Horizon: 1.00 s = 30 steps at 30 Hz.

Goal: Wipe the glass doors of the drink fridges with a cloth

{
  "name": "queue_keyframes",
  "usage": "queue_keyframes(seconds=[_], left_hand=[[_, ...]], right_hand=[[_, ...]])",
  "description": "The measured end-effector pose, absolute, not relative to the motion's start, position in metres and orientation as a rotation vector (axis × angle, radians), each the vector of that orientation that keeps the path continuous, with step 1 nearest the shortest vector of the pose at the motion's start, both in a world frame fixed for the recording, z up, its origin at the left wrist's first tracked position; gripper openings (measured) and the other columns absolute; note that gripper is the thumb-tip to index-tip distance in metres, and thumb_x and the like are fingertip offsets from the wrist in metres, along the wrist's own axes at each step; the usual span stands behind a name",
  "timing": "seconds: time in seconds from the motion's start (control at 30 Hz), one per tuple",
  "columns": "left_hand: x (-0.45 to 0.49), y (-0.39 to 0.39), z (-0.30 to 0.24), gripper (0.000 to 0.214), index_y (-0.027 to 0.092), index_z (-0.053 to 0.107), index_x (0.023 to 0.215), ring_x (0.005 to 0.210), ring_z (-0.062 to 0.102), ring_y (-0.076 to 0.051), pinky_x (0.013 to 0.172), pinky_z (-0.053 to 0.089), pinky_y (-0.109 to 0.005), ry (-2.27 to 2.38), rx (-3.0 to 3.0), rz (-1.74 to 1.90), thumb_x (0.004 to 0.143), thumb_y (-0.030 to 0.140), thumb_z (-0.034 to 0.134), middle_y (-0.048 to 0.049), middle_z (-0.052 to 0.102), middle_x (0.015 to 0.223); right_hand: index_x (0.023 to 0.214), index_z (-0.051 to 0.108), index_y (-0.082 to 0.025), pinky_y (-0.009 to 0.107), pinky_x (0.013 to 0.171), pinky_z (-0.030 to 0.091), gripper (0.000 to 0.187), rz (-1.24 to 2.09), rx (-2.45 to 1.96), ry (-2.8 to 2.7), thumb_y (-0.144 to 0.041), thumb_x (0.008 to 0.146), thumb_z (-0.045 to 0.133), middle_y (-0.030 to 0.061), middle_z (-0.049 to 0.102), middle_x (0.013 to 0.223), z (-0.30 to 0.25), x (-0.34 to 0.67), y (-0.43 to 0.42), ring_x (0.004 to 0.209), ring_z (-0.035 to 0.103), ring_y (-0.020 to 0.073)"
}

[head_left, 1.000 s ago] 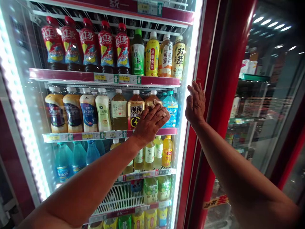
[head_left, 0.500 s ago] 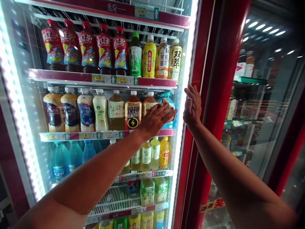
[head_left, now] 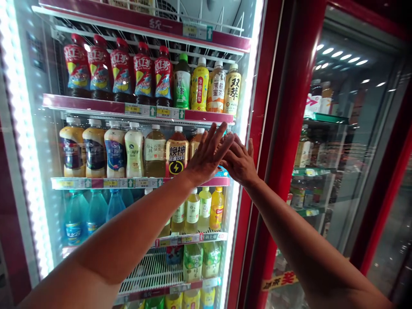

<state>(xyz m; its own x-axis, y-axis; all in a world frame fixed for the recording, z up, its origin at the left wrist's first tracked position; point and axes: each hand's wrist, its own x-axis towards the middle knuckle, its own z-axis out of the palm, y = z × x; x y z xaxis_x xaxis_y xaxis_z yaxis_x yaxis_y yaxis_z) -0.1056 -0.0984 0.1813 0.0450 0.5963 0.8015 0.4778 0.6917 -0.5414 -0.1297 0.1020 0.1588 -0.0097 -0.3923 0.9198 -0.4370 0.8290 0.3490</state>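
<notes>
My left hand (head_left: 207, 155) is stretched out with its fingers spread, in front of the right part of the middle shelf. Beside it, my right hand (head_left: 240, 159) is also raised with fingers apart, close to the bright right edge of the drinks cooler. The fingertips of the two hands overlap in view; whether they touch I cannot tell. Neither hand holds anything. Just left of my left hand stands an energy drink bottle (head_left: 177, 151) with a large black and yellow label. Behind my hands, a brown-drink bottle (head_left: 195, 143) and a blue one are mostly hidden.
Above is a shelf of red-capped tea bottles (head_left: 120, 71) and a green tea bottle (head_left: 182, 81). Lower down stand blue bottles (head_left: 75, 219) and a yellow juice bottle (head_left: 216, 210). A red door frame (head_left: 289, 107) separates this cooler from a second glass cooler (head_left: 334, 141).
My right hand has moved left, from the cooler's red frame to my left hand. My left hand's fingers have tipped upward and spread. The view has shifted slightly.
</notes>
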Motion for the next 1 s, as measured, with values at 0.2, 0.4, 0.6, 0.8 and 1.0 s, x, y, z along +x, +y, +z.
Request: queue_keyframes(seconds=[0.2,0.4,0.6,0.8,1.0], left_hand=[[-0.095,-0.189,0.148,0.111,0.029,-0.005,0.167,0.162,-0.004,-0.039,0.129,0.011,-0.069,-1.509,-0.848,-0.06,0.088,0.037,0.073,-0.0107,-0.006,0.176],[-0.076,-0.286,0.091,0.086,0.054,0.005,0.162,0.162,0.002,-0.04,0.133,-0.001,-0.057,-1.614,-0.5,-0.263,0.095,0.037,0.056,0.0249,-0.011,0.172],[-0.077,-0.347,0.031,0.079,0.048,0.004,0.164,0.16,-0.006,-0.045,0.126,-0.008,-0.068,-1.763,-0.183,-0.356,0.098,0.052,0.048,0.0149,-0.014,0.175],[-0.074,-0.348,0.024,0.074,0.015,0.027,0.163,0.162,-0.007,-0.035,0.128,-0.006,-0.06,-1.832,-0.111,-0.35,0.102,0.053,0.042,-0.0161,0.0,0.176],[-0.074,-0.35,0.024,0.074,0.017,0.024,0.164,0.162,-0.008,-0.036,0.127,-0.006,-0.062,-1.85,-0.125,-0.302,0.102,0.048,0.049,-0.0158,-0.002,0.176]], right_hand=[[0.157,0.04,-0.052,0.064,0.126,0.025,0.055,0.086,0.531,-1.54,-0.042,0.104,0.052,-0.0043,0.059,0.153,0.159,-0.13,0.102,0.147,0.049,0.0315],[0.159,0.007,-0.063,0.061,0.123,0.037,0.083,0.083,0.646,-1.517,-0.016,0.103,0.046,-0.0108,0.039,0.167,0.129,-0.128,0.088,0.152,0.042,0.0296],[0.166,0.023,-0.041,0.063,0.127,0.024,0.067,-0.04,0.583,-1.555,-0.032,0.105,0.05,0.0025,0.04,0.168,0.137,-0.135,0.102,0.159,0.029,0.0301],[0.169,0.01,-0.033,0.056,0.13,0.02,0.07,0.043,0.599,-1.558,-0.026,0.107,0.043,0.007,0.042,0.166,0.098,-0.133,0.083,0.162,0.019,0.0246],[0.167,0.02,-0.033,0.057,0.127,0.026,0.067,0.006,0.561,-1.555,-0.026,0.107,0.047,0.0104,0.047,0.162,0.096,-0.134,0.083,0.159,0.029,0.027]])
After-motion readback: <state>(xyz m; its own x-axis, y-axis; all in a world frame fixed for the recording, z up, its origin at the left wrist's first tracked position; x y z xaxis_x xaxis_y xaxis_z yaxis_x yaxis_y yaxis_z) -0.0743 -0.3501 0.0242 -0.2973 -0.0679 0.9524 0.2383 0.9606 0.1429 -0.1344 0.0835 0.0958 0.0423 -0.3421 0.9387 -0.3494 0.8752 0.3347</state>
